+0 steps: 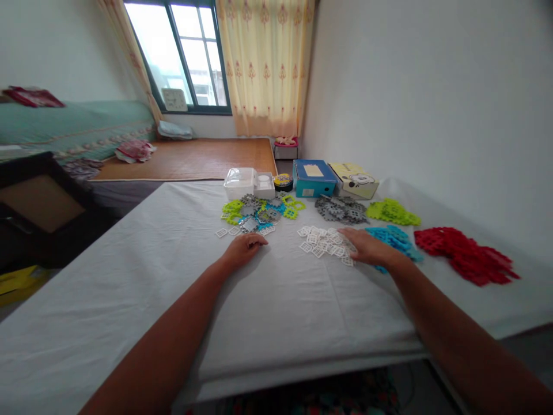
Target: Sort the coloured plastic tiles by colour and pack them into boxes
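My left hand (245, 246) rests on the white sheet (173, 288), fingers curled, just in front of a mixed heap of green, grey and blue plastic grid tiles (259, 211). What, if anything, sits under its fingers is hidden. My right hand (365, 246) lies palm down with fingers stretched onto a pile of small white grid tiles (322, 240). A few loose white tiles (227, 231) lie left of the mixed heap.
Sorted piles lie to the right: grey (341, 209), green (393, 212), blue (395, 237) and red (466, 255). A clear plastic box (248, 182), a round tin (283, 181), a blue box (314, 177) and a cream box (354, 180) stand behind. The wall runs along the right.
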`<state>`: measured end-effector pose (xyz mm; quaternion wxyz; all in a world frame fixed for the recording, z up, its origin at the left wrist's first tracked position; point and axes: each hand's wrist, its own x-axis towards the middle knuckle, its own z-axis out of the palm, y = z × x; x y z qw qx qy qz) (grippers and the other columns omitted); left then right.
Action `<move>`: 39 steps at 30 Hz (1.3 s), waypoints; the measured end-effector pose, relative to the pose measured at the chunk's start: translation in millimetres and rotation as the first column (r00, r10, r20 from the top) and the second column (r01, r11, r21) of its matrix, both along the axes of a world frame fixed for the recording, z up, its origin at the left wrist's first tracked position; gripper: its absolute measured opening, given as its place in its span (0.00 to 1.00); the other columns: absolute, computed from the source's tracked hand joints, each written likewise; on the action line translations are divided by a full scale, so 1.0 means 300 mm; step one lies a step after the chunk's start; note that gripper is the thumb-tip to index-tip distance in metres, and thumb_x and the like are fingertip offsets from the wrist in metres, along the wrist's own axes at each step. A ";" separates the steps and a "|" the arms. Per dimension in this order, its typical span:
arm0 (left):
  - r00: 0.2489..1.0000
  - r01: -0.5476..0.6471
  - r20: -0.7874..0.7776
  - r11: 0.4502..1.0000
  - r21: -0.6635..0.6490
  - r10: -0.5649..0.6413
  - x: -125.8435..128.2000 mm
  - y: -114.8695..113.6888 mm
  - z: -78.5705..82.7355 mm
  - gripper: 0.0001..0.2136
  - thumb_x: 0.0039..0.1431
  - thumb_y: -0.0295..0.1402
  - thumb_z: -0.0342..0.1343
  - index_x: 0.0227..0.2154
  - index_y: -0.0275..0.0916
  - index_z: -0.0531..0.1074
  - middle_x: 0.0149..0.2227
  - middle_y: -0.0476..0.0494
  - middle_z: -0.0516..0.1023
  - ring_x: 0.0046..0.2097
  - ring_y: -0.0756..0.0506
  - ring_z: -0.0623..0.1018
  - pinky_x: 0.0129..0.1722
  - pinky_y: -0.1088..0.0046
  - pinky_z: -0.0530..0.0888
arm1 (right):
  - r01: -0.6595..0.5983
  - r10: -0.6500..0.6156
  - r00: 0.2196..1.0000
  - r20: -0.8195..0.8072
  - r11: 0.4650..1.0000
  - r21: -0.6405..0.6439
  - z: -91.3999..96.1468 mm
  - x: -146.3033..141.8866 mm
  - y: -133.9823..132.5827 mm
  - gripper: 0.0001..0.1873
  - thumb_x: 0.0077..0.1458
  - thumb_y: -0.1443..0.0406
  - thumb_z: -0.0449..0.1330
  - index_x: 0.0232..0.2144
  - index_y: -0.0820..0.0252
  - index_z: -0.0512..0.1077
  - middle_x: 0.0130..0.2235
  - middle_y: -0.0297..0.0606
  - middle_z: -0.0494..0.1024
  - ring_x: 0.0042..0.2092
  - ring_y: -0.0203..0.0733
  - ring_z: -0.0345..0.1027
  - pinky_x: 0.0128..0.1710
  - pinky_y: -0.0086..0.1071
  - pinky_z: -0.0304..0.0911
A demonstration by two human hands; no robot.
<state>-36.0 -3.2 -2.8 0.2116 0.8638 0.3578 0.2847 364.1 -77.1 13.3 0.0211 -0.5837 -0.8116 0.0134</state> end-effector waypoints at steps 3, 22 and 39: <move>1.000 -0.008 -0.008 1.000 0.008 0.008 -0.001 0.001 -0.008 0.15 0.52 0.25 0.47 0.35 0.40 0.78 0.39 0.47 0.81 0.43 0.47 0.78 0.47 0.71 0.72 | 0.045 -0.046 0.999 0.027 0.999 0.014 -0.043 -0.040 0.001 0.39 0.46 0.76 0.52 0.63 0.69 0.57 0.62 0.55 0.63 0.63 0.50 0.57 0.61 0.43 0.53; 0.927 -0.033 -0.364 0.988 0.151 0.086 0.038 0.004 0.115 0.14 0.60 0.29 0.47 0.42 0.44 0.77 0.45 0.47 0.79 0.47 0.46 0.76 0.52 0.69 0.71 | -0.563 0.610 0.739 -0.287 0.793 0.233 -0.024 -0.590 -0.108 0.12 0.62 0.67 0.53 0.45 0.59 0.73 0.47 0.40 0.77 0.49 0.43 0.67 0.49 0.38 0.60; 0.756 -0.035 -0.642 0.987 0.156 0.128 0.540 0.598 0.112 0.29 0.58 0.55 0.47 0.59 0.49 0.62 0.64 0.38 0.58 0.63 0.30 0.56 0.57 0.42 0.59 | -0.403 0.437 0.747 -0.502 0.897 0.181 -0.053 -0.476 -0.019 0.13 0.60 0.68 0.52 0.45 0.57 0.73 0.36 0.39 0.79 0.39 0.41 0.70 0.41 0.32 0.63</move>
